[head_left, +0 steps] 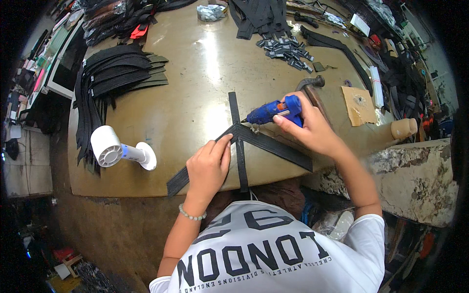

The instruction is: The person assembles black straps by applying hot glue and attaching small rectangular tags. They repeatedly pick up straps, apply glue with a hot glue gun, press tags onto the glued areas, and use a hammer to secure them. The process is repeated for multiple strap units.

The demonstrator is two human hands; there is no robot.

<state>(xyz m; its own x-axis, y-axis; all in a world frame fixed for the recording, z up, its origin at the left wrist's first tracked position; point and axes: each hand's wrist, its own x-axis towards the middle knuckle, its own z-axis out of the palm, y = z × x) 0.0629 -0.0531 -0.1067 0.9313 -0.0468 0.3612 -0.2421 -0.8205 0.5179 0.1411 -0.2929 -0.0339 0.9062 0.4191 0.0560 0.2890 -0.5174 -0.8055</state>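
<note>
Black flat straps lie crossed on the table near its front edge, with one thin strip running away from me and toward me through the crossing. My left hand presses its fingertips down on the straps just left of the crossing. A blue glue gun is gripped in my right hand, its nozzle pointing left, close above the straps by the crossing. Whether the nozzle touches them I cannot tell. Behind the right hand lies a hammer with a wooden handle, partly hidden by that hand.
A white handheld fan stands at the left, beside stacked black straps. Small buckle-like pieces and more black straps lie at the back. On the right are a brown cardboard piece and a tan roll.
</note>
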